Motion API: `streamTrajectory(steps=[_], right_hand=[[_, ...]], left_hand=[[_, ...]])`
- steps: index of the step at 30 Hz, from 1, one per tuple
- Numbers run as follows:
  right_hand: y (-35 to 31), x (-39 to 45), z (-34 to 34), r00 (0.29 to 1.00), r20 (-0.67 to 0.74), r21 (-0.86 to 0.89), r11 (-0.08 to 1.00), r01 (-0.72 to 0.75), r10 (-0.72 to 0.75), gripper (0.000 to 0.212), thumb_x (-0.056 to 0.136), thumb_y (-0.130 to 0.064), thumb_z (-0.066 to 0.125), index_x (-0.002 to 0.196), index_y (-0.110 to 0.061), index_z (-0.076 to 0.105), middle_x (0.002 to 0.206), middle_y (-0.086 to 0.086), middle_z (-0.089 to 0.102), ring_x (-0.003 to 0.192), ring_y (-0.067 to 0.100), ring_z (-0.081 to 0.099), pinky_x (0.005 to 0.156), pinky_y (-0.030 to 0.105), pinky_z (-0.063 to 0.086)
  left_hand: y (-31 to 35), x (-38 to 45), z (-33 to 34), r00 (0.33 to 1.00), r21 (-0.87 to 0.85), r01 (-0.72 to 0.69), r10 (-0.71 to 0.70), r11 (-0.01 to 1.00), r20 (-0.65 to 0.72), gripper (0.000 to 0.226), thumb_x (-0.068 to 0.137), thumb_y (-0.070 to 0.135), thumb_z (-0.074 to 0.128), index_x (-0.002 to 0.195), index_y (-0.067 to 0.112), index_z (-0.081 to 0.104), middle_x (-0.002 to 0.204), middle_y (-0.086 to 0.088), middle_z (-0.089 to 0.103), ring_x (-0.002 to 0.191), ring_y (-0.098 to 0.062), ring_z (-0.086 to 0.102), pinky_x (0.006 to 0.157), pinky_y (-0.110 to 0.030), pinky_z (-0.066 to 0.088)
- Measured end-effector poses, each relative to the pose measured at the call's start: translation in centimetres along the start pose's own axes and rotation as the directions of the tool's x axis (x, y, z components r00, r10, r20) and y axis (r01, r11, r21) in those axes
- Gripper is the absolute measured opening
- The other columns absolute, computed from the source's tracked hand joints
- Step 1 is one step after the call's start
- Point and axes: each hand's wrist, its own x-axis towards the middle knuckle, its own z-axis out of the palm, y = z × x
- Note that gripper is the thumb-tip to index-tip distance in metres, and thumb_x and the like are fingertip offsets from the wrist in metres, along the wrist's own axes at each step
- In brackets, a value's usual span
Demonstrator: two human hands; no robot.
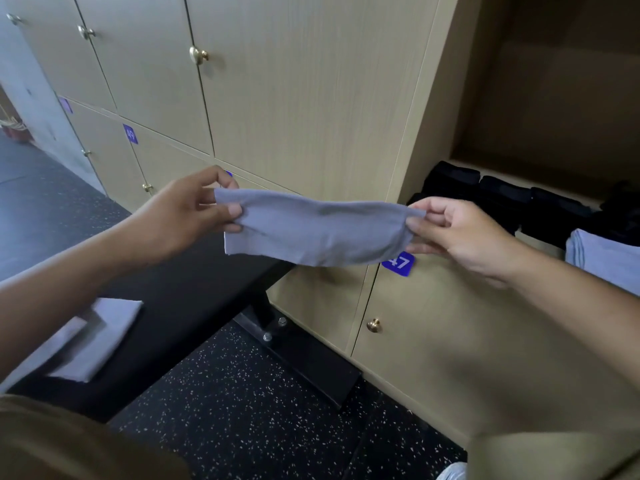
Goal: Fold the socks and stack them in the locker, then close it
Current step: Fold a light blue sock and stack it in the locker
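Currently mid-task, by the look of it. Grey sock (318, 230) stretched flat in the air between both hands, in front of the closed locker doors. Left hand (194, 213) pinching one end between thumb and fingers; right hand (460, 233) pinching the other end the same way. Hands well apart, sock taut between them. Long axis running roughly level from left hand to right hand, sagging slightly in the middle; squared open end at the left hand, rounded end at the right, so probably cuff left and toe right. Not yet folded.

Open locker compartment (540, 98) just beyond the right hand. Inside on its shelf: row of folded black socks (502, 199) at the back, folded grey socks (602, 258) nearer the front edge, just beside the right wrist. So some of the stacking done already.

More grey fabric (104, 337) lying on the black worktop (194, 306) below the left forearm, blurred, likely socks waiting to be folded; count cannot be told.

Left to do, judging from this: fold the held sock, place on the grey stack, handle whatever remains on the worktop, then shut the locker. Door of the open compartment not visible.

Blue tag numbered 47 (398, 263) on the door beneath the right hand.
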Motion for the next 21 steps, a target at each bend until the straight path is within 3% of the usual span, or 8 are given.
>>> streamTrajectory(steps=[4, 7, 11, 15, 18, 21], right_hand=[[-1.0, -0.2, 0.1, 0.997, -0.040, 0.227, 0.971, 0.080, -0.073, 0.018, 0.104, -0.012, 0.049, 0.116, -0.002, 0.058, 0.108, 0.012, 0.073, 0.104, 0.019, 0.070, 0.089, 0.026, 0.059], [-2.1, -0.3, 0.3, 0.986, -0.045, 0.227, 0.959, 0.168, -0.162, 0.022, 0.106, -0.012, 0.044, 0.120, 0.001, 0.056, 0.110, 0.018, 0.071, 0.104, 0.022, 0.069, 0.092, 0.030, 0.058], [-3.3, -0.3, 0.8, 0.974, -0.087, 0.206, 0.953, 0.222, -0.209, 0.019, 0.107, -0.013, 0.044, 0.114, -0.007, 0.060, 0.101, 0.008, 0.074, 0.102, 0.021, 0.070, 0.095, 0.032, 0.056], [-4.5, -0.8, 1.8, 0.973, -0.017, 0.226, 0.947, 0.227, -0.230, 0.020, 0.101, -0.021, 0.049, 0.110, -0.008, 0.061, 0.100, 0.008, 0.074, 0.099, 0.021, 0.069, 0.090, 0.034, 0.055], [-5.3, -1.2, 2.7, 0.968, 0.043, 0.254, 0.940, 0.228, -0.246, 0.017, 0.104, -0.011, 0.046, 0.105, -0.003, 0.060, 0.108, 0.012, 0.074, 0.098, 0.020, 0.071, 0.083, 0.026, 0.056], [-5.8, -1.6, 3.5, 0.969, 0.073, 0.278, 0.937, 0.209, -0.238, 0.016, 0.104, -0.009, 0.048, 0.104, -0.003, 0.062, 0.121, 0.011, 0.072, 0.107, 0.018, 0.070, 0.081, 0.022, 0.055]], left_hand=[[1.7, -1.2, -0.9, 0.994, -0.055, -0.111, 0.112, 0.992, 0.014, 0.017, 0.093, 0.016, 0.062, 0.101, 0.002, 0.058, 0.085, -0.004, 0.075, 0.082, -0.009, 0.074, 0.076, -0.011, 0.052], [2.4, -1.6, -0.7, 0.981, -0.086, -0.183, 0.187, 0.979, 0.051, 0.017, 0.093, 0.019, 0.060, 0.098, 0.002, 0.061, 0.086, 0.001, 0.076, 0.082, -0.010, 0.072, 0.078, -0.015, 0.054], [3.1, -1.7, -0.2, 0.964, -0.068, -0.248, 0.253, 0.966, 0.082, 0.022, 0.095, 0.036, 0.066, 0.097, 0.014, 0.065, 0.089, 0.002, 0.073, 0.083, -0.018, 0.071, 0.082, -0.025, 0.056], [4.1, -1.3, 1.3, 0.952, -0.116, -0.289, 0.298, 0.950, 0.069, 0.008, 0.098, 0.014, 0.065, 0.098, 0.007, 0.062, 0.091, 0.000, 0.071, 0.079, -0.019, 0.070, 0.078, -0.030, 0.057], [5.3, -1.0, 3.0, 0.945, -0.174, -0.304, 0.319, 0.937, 0.067, 0.003, 0.096, 0.004, 0.062, 0.098, 0.005, 0.061, 0.090, -0.004, 0.070, 0.073, -0.018, 0.067, 0.072, -0.025, 0.055], [6.2, -0.6, 4.5, 0.944, -0.191, -0.299, 0.319, 0.935, 0.081, 0.002, 0.097, 0.001, 0.062, 0.097, 0.002, 0.059, 0.087, -0.005, 0.071, 0.072, -0.019, 0.066, 0.071, -0.029, 0.056]])
